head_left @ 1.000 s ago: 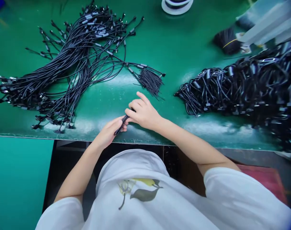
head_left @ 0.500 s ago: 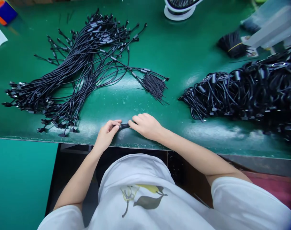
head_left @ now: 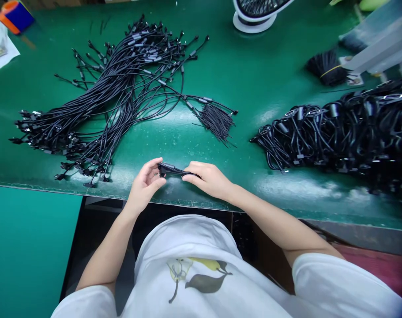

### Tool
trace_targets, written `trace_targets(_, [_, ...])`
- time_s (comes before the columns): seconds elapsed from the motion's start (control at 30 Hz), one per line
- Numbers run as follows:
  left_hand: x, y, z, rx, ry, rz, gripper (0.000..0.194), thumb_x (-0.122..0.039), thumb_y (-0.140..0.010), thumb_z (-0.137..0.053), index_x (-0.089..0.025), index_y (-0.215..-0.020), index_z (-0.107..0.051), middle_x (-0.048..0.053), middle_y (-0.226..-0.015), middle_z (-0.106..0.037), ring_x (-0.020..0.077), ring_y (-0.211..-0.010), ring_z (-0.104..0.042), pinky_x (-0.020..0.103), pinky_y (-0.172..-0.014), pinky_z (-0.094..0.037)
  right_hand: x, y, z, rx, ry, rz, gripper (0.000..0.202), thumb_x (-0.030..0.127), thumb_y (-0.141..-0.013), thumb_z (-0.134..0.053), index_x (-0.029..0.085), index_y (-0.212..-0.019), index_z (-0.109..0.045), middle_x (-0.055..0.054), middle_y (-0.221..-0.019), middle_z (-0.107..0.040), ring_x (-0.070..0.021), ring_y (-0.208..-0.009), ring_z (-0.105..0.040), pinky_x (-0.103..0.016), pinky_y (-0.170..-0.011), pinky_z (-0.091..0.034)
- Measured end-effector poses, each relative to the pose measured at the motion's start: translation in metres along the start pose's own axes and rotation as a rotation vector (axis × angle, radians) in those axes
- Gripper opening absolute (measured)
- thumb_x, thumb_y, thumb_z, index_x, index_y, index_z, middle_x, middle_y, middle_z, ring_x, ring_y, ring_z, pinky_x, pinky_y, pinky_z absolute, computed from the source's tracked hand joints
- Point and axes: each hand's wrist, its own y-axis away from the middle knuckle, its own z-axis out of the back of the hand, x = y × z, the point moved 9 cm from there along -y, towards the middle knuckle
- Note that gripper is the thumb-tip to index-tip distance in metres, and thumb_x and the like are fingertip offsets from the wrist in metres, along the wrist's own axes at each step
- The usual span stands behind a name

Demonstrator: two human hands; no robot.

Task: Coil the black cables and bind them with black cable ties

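Note:
A folded black cable (head_left: 172, 169) is held above the bench near its front edge, its connector end pointing left. My right hand (head_left: 209, 179) is closed around the right part of the bundle, so that part is hidden by the fingers. My left hand (head_left: 146, 183) is cupped at the connector end, thumb and fingers apart on either side of it. The fingertips are very near the connector; whether they touch it I cannot tell. Beyond the hands lies a small pile of short black ties (head_left: 217, 121).
A large bundle of loose black cables (head_left: 111, 84) spreads over the left of the green bench (head_left: 253, 79). Coiled cables (head_left: 340, 132) are heaped at the right. Behind them lies a banded black bundle (head_left: 328, 68). A white fan (head_left: 255, 22) stands at the back.
My left fingers have opened from their pinch, and the connector end of the cable now shows. More of the cable is visible between the hands. The view has shifted slightly.

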Motion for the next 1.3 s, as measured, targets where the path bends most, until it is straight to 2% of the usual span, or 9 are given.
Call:
trace_targets(0.13, [-0.008, 0.0, -0.005, -0.012, -0.009, -0.023, 0.048, -0.034, -0.08, -0.073, -0.023, -0.125, -0.057, 0.007, -0.115, -0.062, 0.0207, -0.106, -0.059, 0.035, -0.096, -0.05, 0.001, 0.003, -0.002, 0.061, -0.285, -0.126, 0.037, 0.045, -0.094, -0.047, 0.016, -0.086, -0.068, -0.001, -0.072, -0.056, -0.0109, -0.063, -0.052, -0.024, -0.062, -0.039])
trace_targets(0.33, [-0.031, 0.004, -0.014, 0.101, -0.206, -0.143, 0.044, -0.043, -0.083, -0.069, -0.025, -0.123, -0.063, 0.01, -0.122, -0.057, 0.0249, -0.114, -0.056, 0.037, -0.099, -0.047, -0.002, 0.02, -0.036, 0.363, -0.903, -0.405, 0.049, 0.059, -0.088, -0.047, 0.014, -0.082, -0.064, 0.007, -0.056, -0.035, -0.0054, -0.04, -0.029, -0.022, -0.042, -0.026])
trace_targets(0.43, [-0.045, 0.006, -0.016, 0.056, -0.434, -0.265, 0.024, -0.037, -0.088, -0.065, -0.023, -0.106, -0.07, 0.01, -0.113, -0.062, 0.0247, -0.113, -0.056, 0.037, -0.1, -0.044, -0.003, 0.016, -0.032, 0.293, -0.665, -0.305, 0.05, 0.058, -0.093, -0.042, 0.015, -0.084, -0.066, 0.004, -0.058, -0.041, -0.0068, -0.045, -0.036, -0.022, -0.047, -0.029])
trace_targets(0.6, [-0.074, 0.019, -0.023, -0.255, -0.883, -0.603, 0.018, -0.03, -0.086, -0.068, -0.022, -0.102, -0.069, 0.01, -0.111, -0.061, 0.0237, -0.105, -0.056, 0.039, -0.091, -0.047, 0.016, 0.009, 0.005, -0.188, 0.271, 0.017, 0.048, 0.048, -0.1, -0.035, 0.015, -0.093, -0.069, -0.005, -0.078, -0.062, -0.0116, -0.067, -0.053, -0.025, -0.06, -0.033])
trace_targets(0.77, [-0.081, 0.023, -0.03, -0.391, -0.99, -0.739, 0.016, -0.024, -0.087, -0.066, -0.019, -0.101, -0.061, 0.005, -0.089, -0.062, 0.0179, -0.081, -0.056, 0.033, -0.076, -0.046, 0.037, 0.017, 0.015, -0.406, 0.607, 0.178, 0.037, 0.041, -0.1, -0.041, 0.017, -0.112, -0.068, -0.001, -0.071, -0.062, -0.01, -0.061, -0.052, -0.026, -0.057, -0.03])
trace_targets(0.9, [-0.072, 0.011, -0.016, -0.465, -0.808, -0.599, 0.017, -0.031, -0.086, -0.066, -0.02, -0.085, -0.052, -0.001, -0.076, -0.053, 0.0129, -0.066, -0.046, 0.028, -0.067, -0.04, 0.044, 0.023, 0.02, -0.48, 0.674, 0.249, 0.035, 0.04, -0.099, -0.046, 0.018, -0.115, -0.067, 0.0, -0.063, -0.058, -0.0111, -0.056, -0.048, -0.028, -0.053, -0.028])
trace_targets(1.0, [-0.051, -0.009, -0.005, -0.419, -0.521, -0.379, 0.025, -0.042, -0.091, -0.059, -0.021, -0.102, -0.053, -0.004, -0.074, -0.047, 0.0115, -0.061, -0.043, 0.026, -0.062, -0.04, 0.031, 0.019, 0.018, -0.376, 0.465, 0.175, 0.038, 0.042, -0.1, -0.042, 0.018, -0.118, -0.066, -0.002, -0.069, -0.063, -0.0115, -0.06, -0.053, -0.026, -0.056, -0.032])
trace_targets(1.2, [-0.022, -0.036, -0.027, -0.163, -0.346, -0.262, 0.059, -0.061, -0.097, -0.025, -0.018, -0.096, -0.065, 0.011, -0.108, -0.058, 0.02, -0.1, -0.057, 0.035, -0.09, -0.046, -0.02, 0.019, -0.015, 0.051, -0.35, -0.209, 0.042, 0.041, -0.102, -0.033, 0.016, -0.103, -0.067, 0.002, -0.068, -0.061, -0.0088, -0.052, -0.055, -0.021, -0.057, -0.043])
trace_targets(1.3, [0.007, -0.045, -0.044, -0.056, -0.013, -0.063, 0.059, -0.064, -0.096, -0.024, -0.017, -0.09, -0.06, 0.009, -0.093, -0.064, 0.0186, -0.084, -0.064, 0.035, -0.081, -0.052, -0.026, 0.023, -0.017, -0.006, -0.278, -0.213, 0.037, 0.044, -0.098, -0.043, 0.017, -0.114, -0.063, -0.002, -0.086, -0.068, -0.0128, -0.069, -0.064, -0.024, -0.065, -0.047])
